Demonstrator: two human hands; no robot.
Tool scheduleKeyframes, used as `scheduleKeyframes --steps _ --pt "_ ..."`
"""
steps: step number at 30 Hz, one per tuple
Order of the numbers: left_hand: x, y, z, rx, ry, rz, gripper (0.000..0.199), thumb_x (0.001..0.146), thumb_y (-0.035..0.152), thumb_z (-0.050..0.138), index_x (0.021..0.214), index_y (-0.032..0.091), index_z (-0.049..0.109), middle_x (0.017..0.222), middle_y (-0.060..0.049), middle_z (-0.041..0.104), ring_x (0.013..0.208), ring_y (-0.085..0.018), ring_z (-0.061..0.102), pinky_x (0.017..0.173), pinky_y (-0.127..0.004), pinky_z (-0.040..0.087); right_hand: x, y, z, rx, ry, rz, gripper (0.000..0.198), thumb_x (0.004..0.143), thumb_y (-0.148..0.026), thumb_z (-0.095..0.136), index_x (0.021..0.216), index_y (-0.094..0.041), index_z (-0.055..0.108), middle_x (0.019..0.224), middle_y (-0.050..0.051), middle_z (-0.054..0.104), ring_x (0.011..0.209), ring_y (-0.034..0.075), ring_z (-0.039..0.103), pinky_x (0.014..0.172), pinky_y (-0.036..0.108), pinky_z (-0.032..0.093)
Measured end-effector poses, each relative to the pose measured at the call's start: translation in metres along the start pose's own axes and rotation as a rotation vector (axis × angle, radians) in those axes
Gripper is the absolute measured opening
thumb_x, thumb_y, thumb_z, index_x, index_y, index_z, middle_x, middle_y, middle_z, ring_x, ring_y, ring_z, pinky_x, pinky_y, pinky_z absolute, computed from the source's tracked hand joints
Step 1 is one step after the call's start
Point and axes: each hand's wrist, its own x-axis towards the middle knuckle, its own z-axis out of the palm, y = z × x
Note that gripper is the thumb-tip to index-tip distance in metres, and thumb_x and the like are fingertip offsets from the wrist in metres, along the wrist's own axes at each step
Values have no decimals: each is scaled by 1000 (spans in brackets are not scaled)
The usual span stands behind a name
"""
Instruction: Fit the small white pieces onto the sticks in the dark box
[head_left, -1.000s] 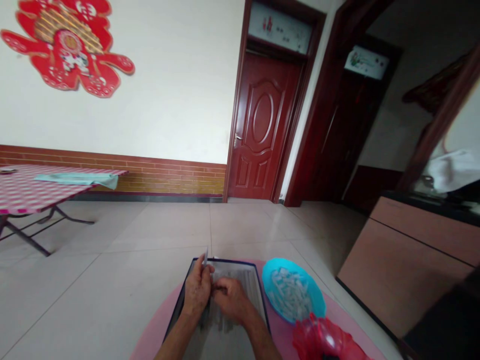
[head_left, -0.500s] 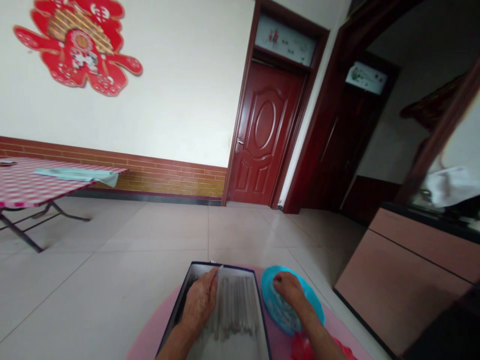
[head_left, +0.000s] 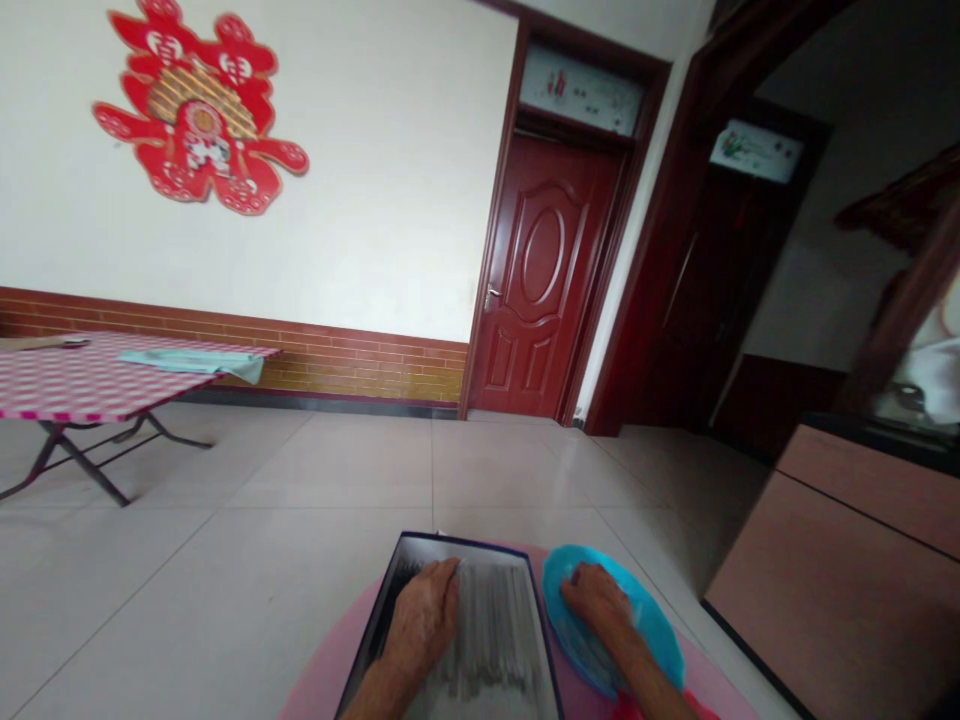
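An open box (head_left: 480,546) with a dark rim and white inner walls holds a row of thin, greyish, see-through strips (head_left: 491,620), with darker pieces along its left side. My left hand (head_left: 424,615) lies over the box at the left end of that row, fingers closed together; what they hold is hidden. To the right stands a blue plastic dish (head_left: 660,645) with whitish, clear-looking small pieces in it, too blurred to name. Inside the dish is my right hand (head_left: 600,597), its fingers curled in, their contents hidden.
Box and dish rest on a round pink surface (head_left: 330,665). Red material (head_left: 626,708) lies by my right forearm. A folding table (head_left: 82,380) with a checked cover and light green cloth (head_left: 195,362) stands left. A pinkish cabinet (head_left: 840,560) is at right.
The view has shifted, so everything sits slightly farther right and lower. My right hand is lower and deeper in the dish. My left hand stays over the strips.
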Motion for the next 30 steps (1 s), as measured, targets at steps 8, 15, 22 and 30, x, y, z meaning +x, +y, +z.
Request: scheduleKeyframes --steps 8,15,22,30 --pt "1 5 -2 47 8 -6 30 92 25 41 109 17 65 94 -11 74 89 -24 70 82 -36 55 18 -46 -5 45 -74 94 15 63 -36 60 64 -22 66 64 7 70 67 24 66 65 34 46" --pt "6 8 -8 -26 -26 3 40 92 20 33 123 20 58 91 -9 73 82 -19 70 80 -30 55 -26 -119 32 755 -329 358 50 66 -50 64 103 -18 66 78 6 73 70 21 68 57 29 50" --pt "8 11 -12 -49 9 16 41 91 19 34 123 23 59 96 -8 73 84 -18 68 78 -27 54 -67 -134 59 1378 -383 675 45 44 -41 85 79 -19 67 79 4 73 75 19 69 65 27 53" --pt "13 24 -24 -76 -141 -55 43 92 23 34 125 23 60 92 -10 74 83 -20 68 79 -29 54 -72 -136 64 1444 -412 644 44 44 -30 87 82 -19 69 79 2 74 73 19 68 66 28 53"
